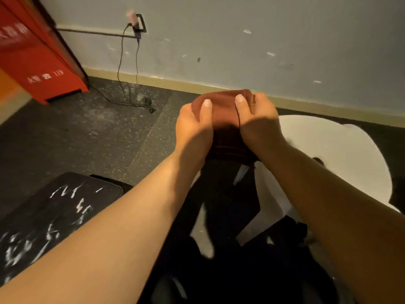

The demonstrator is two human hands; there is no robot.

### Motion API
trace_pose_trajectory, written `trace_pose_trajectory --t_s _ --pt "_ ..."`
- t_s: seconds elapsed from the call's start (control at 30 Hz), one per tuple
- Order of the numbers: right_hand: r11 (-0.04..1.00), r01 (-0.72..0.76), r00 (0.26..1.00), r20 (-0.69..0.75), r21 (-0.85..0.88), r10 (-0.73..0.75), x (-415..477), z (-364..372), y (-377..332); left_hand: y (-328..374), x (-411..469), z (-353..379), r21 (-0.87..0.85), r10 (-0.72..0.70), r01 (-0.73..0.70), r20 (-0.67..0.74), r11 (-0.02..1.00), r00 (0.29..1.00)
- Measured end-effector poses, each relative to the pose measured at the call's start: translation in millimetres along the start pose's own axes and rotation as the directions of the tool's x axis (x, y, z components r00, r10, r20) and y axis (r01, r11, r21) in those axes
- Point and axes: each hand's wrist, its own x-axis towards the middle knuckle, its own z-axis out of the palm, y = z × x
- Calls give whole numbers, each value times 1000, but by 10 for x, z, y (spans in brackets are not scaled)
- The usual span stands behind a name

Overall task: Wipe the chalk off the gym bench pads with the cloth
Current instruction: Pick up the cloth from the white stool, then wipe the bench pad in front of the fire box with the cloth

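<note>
A dark red-brown cloth (223, 110) is held up in mid-air at the centre of the head view. My left hand (194, 126) grips its left side with the thumb on top. My right hand (255, 119) grips its right side, thumb also on top. The cloth hangs down between my wrists. A black gym bench pad (43, 224) lies at the lower left, below my left forearm, streaked with white chalk marks. Both hands are well above and to the right of the pad.
A red cabinet (37, 55) stands at the far left against the wall. Black cables (129, 84) hang from a wall socket (138, 23) to the speckled dark floor. A white rounded object (328, 150) sits to the right, under my right forearm. Dark bench frame parts lie below.
</note>
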Motion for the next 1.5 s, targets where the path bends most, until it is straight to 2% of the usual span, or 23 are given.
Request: trace_pose_trajectory --t_s 0.13,0.27,0.43,0.53,0.67,0.83,0.9,1.0,1.1,1.17,1.23,1.3,1.4,1.43,1.5 --pt "1000 -27 986 162 8 25 -154 467 -163 -178 39 -412 -48 -262 258 -174 965 949" --pt "962 -258 909 363 96 207 -401 917 -264 -293 -92 -913 -40 -313 314 -253 949 915" --pt "989 -145 870 476 -6 130 -703 1539 -296 -519 -392 -1660 -114 -352 334 -384 936 854" --pt "987 -119 788 593 -111 162 -908 1990 -444 -637 -619 -2130 -186 -391 345 -454 920 801" --pt "997 4 689 723 -78 54 -1204 2625 -737 -725 -917 -2809 -238 -447 380 -527 894 723" --pt "993 108 487 873 -58 -2 -1645 3222 -1082 -899 -1141 -3571 -348 -567 454 -595 821 570" --pt "981 176 424 906 -87 4 -1768 3375 -1164 -1039 -1178 -3784 -268 -536 505 -669 820 515" --pt "963 218 365 928 -159 71 -1840 3617 -1124 -1240 -1288 -3947 -216 -473 497 -740 840 478" --pt "939 253 360 923 -235 134 -1812 3741 -994 -1405 -1346 -3966 -207 -457 482 -742 852 490" --pt "950 216 355 925 -224 137 -1771 3794 -885 -1517 -1343 -3930 -206 -465 487 -728 849 504" --pt "965 173 375 919 -195 118 -1733 3856 -764 -1649 -1336 -3878 -220 -485 494 -712 841 508" --pt "969 199 404 913 -146 54 -1742 3923 -604 -1820 -1351 -3825 -201 -492 524 -709 828 505" --pt "958 275 485 872 -79 -67 -1834 4000 -328 -1976 -1381 -3691 -61 -424 590 -755 805 500" --pt "952 295 494 866 -79 -81 -1879 4023 -235 -2043 -1399 -3667 11 -388 617 -769 787 508" --pt "943 322 459 885 -88 -74 -1926 4074 -82 -2123 -1422 -3655 107 -337 649 -785 753 520"
